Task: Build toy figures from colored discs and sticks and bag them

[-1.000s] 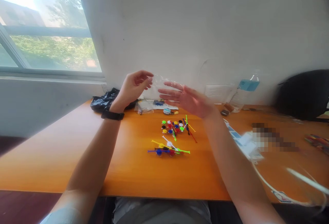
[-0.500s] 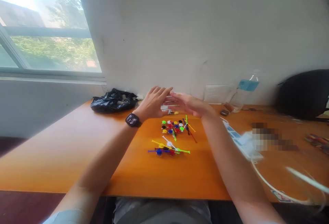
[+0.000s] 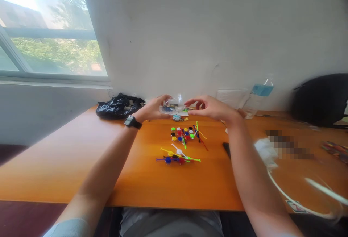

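Observation:
Both my hands are stretched out over the far side of an orange table (image 3: 67,164). My left hand (image 3: 156,107), with a black watch on its wrist, pinches the left end of a small clear plastic bag (image 3: 174,108) with coloured bits inside. My right hand (image 3: 210,107) pinches the bag's right end. The bag hangs just above the table near the wall. Below it lie a cluster of coloured round pieces and sticks (image 3: 186,134) and, nearer to me, a small pile of joined sticks and discs (image 3: 178,156).
A crumpled black plastic bag (image 3: 119,105) lies at the back left. At the back right stand a water bottle (image 3: 257,99) and a dark bag (image 3: 322,99). A white cable (image 3: 293,199), papers and a dark phone (image 3: 227,149) lie on the right.
My hands came down from in front of the wall to the table's far edge. They were open before; now both pinch the small clear bag between them.

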{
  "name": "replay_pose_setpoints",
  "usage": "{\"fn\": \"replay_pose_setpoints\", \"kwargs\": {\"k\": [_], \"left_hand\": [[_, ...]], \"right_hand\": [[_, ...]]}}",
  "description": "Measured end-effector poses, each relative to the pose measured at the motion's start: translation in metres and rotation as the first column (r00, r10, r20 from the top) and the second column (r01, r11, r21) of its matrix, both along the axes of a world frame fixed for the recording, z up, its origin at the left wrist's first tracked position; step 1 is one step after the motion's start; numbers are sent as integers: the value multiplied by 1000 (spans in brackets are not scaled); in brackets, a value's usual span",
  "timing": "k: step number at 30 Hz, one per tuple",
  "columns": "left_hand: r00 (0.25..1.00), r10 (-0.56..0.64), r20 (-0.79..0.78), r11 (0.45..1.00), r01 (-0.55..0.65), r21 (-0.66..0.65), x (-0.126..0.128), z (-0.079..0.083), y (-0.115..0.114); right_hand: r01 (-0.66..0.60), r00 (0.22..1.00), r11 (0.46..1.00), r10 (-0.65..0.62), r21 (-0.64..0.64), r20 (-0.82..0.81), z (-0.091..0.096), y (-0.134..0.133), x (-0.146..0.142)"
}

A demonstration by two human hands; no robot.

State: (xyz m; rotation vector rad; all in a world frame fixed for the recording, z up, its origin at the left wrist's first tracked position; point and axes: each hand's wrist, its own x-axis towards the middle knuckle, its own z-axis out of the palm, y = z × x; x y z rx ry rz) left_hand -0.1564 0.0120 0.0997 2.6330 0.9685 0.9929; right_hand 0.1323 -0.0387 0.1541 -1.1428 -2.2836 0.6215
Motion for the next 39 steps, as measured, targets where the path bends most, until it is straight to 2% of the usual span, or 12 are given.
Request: {"fn": "replay_pose_setpoints", "kwargs": {"k": [3,6,14,16,19,24,26,29,31,33,35,39], "left_hand": [[993,-98,63,977,108,-184,-1,5,-6],[981,-166,97,936,188,-298,1,7,-11],[920,-297,255,823,382,-419,8,8,-16],[922,-296,250,824,379,-421,6,8,-14],[948,-238,213,862,308,-404,-3,4,-6],[977,-144,156,898,195,-394,-27,-9,15],[985,-88,146,910,140,-390,-36,-15,23],[989,-31,144,909,88,-407,-46,-23,31],[988,-19,156,907,83,-413,-49,-26,33],[986,-21,165,903,90,-421,-48,-29,34],[984,-35,176,893,110,-437,-46,-30,35],[977,-82,195,868,167,-468,-42,-31,35]], "right_hand": [[-40,999,999,40,2,-20,2,-4,0],[-58,994,998,60,28,-91,1,-6,-10],[46,977,987,-11,157,-215,-5,-4,-29],[78,972,980,-33,184,-234,-5,-4,-28],[106,969,977,-60,183,-239,-4,-4,-24],[75,980,986,-45,149,-195,-6,2,-19],[-3,994,996,12,88,-111,-11,7,-21],[-152,971,979,173,-133,163,-28,17,-35],[-198,884,937,297,-286,362,-44,21,-49],[-143,790,910,341,-388,509,-61,24,-65],[-72,733,909,327,-410,597,-77,26,-78],[-35,714,940,262,-339,650,-99,29,-88]]}}
